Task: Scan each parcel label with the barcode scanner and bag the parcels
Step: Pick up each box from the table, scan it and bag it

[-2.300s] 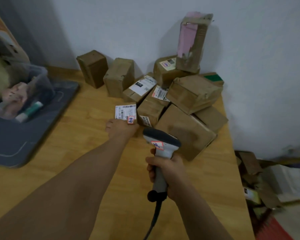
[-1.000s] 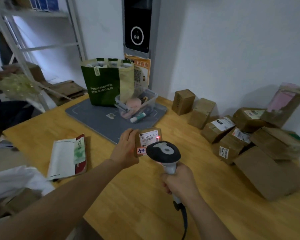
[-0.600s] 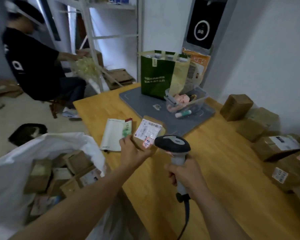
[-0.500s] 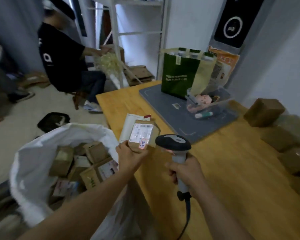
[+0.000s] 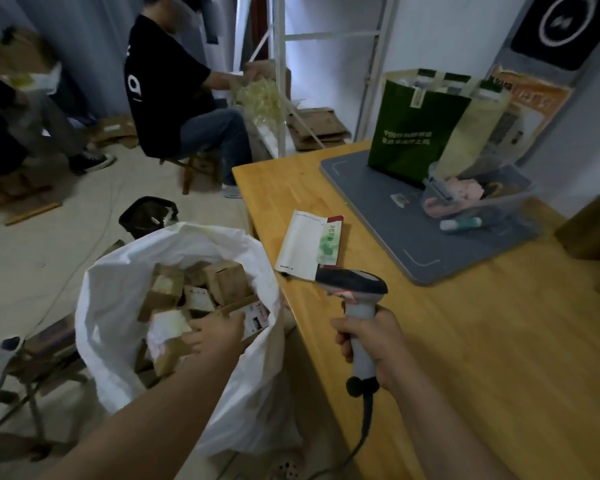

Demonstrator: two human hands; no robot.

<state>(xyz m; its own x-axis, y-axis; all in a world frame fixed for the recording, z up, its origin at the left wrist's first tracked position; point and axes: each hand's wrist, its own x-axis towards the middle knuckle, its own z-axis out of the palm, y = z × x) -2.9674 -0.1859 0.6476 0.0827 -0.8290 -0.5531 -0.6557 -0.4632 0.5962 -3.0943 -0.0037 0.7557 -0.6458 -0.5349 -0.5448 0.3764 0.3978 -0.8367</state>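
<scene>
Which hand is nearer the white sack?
Left. The left hand is in the mouth of the white sack, over the parcels. The right hand grips the barcode scanner above the table edge, right of the sack.

Wooden table with grey mat, booklet beside it, brown parcel.

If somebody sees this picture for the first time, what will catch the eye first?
First, the big white sack beside the wooden table, open and holding many brown parcels, with the left hand at its mouth. Then the barcode scanner, gripped by the right hand above the table's near edge. Farther back on the left, a person in black sits on a stool.
</scene>
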